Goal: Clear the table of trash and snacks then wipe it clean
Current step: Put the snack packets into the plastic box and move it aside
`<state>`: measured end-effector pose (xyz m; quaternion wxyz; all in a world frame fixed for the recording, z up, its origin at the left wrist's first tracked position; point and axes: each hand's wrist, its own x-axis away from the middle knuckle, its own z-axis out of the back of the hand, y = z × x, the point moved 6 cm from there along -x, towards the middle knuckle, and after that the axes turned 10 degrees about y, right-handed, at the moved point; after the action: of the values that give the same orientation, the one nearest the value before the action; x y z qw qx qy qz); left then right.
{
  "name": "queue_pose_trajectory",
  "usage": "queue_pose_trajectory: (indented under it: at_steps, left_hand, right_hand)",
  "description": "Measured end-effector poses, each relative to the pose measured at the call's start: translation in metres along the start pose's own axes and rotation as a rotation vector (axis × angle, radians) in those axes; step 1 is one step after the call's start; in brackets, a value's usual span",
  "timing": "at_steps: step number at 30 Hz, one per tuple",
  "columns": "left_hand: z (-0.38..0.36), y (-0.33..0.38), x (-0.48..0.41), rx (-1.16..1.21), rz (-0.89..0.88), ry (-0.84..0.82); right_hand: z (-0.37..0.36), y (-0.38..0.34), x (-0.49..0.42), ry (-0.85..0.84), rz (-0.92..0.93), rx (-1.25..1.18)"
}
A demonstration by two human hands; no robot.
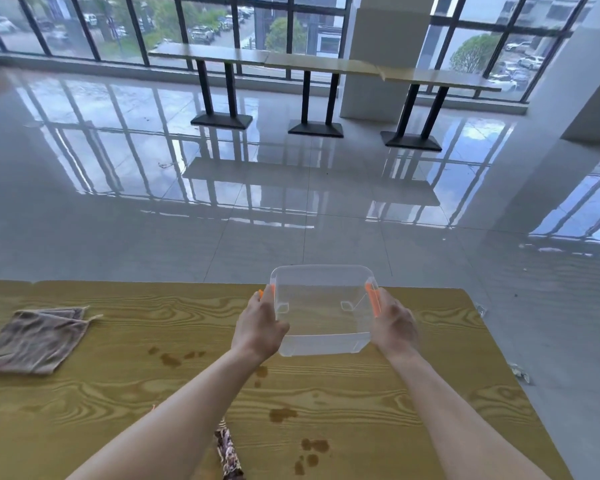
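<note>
A folded cloth (37, 339) lies at the tabletop's (118, 393) left side. Brown stains (281, 414) dot the wood nearer the middle, and a patterned wrapper (228, 453) sits by the near edge. The left hand (261, 329) and right hand (394, 323) each have their grip clamped on a side of a clear box (323, 311) with orange latches, held over the far edge.

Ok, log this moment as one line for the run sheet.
left hand + right hand: gripping clear bin, empty | cloth: folded, table's left | brown stains: unwiped | wrapper: near edge
</note>
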<state>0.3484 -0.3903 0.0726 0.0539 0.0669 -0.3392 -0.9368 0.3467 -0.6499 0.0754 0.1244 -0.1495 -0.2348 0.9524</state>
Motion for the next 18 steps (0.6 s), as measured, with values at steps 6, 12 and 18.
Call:
queue_pose_trajectory:
  at_steps: [6, 12, 18]
  left_hand:
    - [0.074, -0.059, 0.028, -0.002, 0.045, 0.065]
    - [0.157, -0.132, 0.071, 0.000, 0.100, 0.204]
    - [0.228, -0.206, 0.126, -0.028, 0.204, 0.336]
  right_hand:
    - [-0.018, -0.083, 0.042, -0.074, 0.069, -0.060]
    - [-0.041, -0.172, 0.095, -0.154, 0.164, -0.139]
    - [-0.073, -0.253, 0.151, -0.188, 0.331, -0.179]
